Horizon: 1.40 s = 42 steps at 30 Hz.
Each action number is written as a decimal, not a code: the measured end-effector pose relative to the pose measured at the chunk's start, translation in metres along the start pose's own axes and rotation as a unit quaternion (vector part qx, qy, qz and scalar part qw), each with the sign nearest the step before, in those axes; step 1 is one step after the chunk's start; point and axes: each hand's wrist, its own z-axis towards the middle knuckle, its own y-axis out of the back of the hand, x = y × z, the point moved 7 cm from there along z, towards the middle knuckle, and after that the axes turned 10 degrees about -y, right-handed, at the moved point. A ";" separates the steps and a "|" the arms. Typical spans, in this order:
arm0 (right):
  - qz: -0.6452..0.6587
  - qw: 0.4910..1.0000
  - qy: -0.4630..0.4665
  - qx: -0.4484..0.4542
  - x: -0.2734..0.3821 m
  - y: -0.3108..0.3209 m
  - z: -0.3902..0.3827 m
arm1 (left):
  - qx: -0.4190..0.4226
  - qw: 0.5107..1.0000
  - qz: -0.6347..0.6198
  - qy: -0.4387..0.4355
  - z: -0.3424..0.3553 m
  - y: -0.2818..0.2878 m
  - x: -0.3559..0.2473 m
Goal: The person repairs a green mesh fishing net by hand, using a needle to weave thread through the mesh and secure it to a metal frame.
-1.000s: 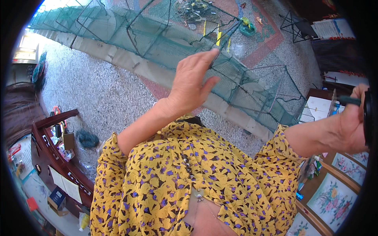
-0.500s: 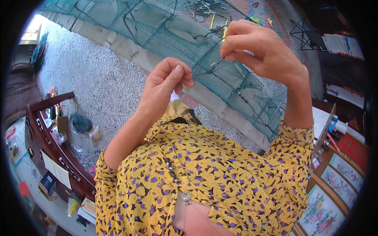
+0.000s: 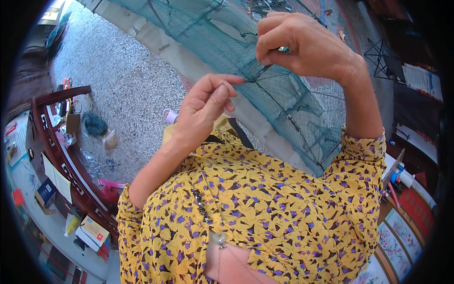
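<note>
A blue-green mesh net (image 3: 283, 97) with dark cords and framing rods lies ahead of me, stretching from the upper left to the right. My left hand (image 3: 205, 104) is at the net's near edge, thumb and bent fingers closed on what looks like a fine thread; its index finger points toward a dark knotted spot on the mesh. Above that spot, my right hand (image 3: 309, 49) is closed in a pinch. A small dark end shows below its fingertips, but what they hold is mostly hidden.
Beneath the net runs a pale stone ledge (image 3: 163, 47), beside a speckled floor (image 3: 118, 61). To the left are a dark wooden rail (image 3: 66, 156), a bundle of teal netting (image 3: 95, 123) and boxes. A black folding frame (image 3: 378, 57) stands at right, near flower-painted panels (image 3: 397, 236).
My left hand has moved slightly right, its index finger now straighter toward the net. My right hand has come a little left and down, and the shiny pointed piece below it no longer shows clearly.
</note>
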 end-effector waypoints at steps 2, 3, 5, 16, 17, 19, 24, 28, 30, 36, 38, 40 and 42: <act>0.014 1.000 0.008 0.004 0.001 -0.003 0.001 | -0.012 1.000 -0.012 0.011 0.000 0.001 0.005; 0.018 1.000 0.008 0.002 0.002 -0.004 0.002 | -0.018 0.999 -0.022 0.018 0.000 0.001 0.008; 0.032 0.999 -0.004 0.005 0.005 -0.009 0.003 | -0.033 0.997 -0.068 0.033 -0.002 0.006 0.017; -0.012 0.997 0.075 -0.025 0.038 -0.033 -0.001 | -0.073 0.971 -0.220 0.064 -0.003 0.009 0.045; -0.026 0.996 0.087 -0.026 0.044 -0.035 -0.002 | -0.072 0.974 -0.209 0.059 -0.003 0.009 0.045; -0.054 0.992 0.109 -0.029 0.060 -0.042 -0.005 | -0.038 0.982 -0.176 0.058 -0.003 0.009 0.037; 0.178 0.965 0.181 -0.062 0.102 -0.042 -0.005 | -0.037 0.992 0.119 -0.036 0.001 -0.002 0.004; 0.417 0.901 0.108 -0.043 0.098 -0.010 -0.001 | 0.002 0.933 0.326 -0.154 -0.005 -0.019 -0.019; 0.524 0.843 0.074 -0.093 0.076 0.019 0.004 | 0.021 0.860 0.435 -0.265 -0.008 -0.037 -0.045; 0.688 0.673 0.138 -0.233 0.020 0.146 -0.062 | 0.055 0.949 0.247 -0.189 0.008 -0.021 -0.041; 0.695 0.655 0.142 -0.259 0.013 0.153 -0.064 | 0.024 0.982 0.136 -0.128 0.012 -0.012 -0.033; 0.635 0.719 0.125 -0.255 0.014 0.142 -0.053 | -0.021 0.997 0.029 -0.062 0.013 -0.005 -0.022; 0.500 0.823 0.097 -0.251 0.021 0.126 -0.042 | -0.050 0.996 -0.038 -0.066 0.013 0.007 -0.018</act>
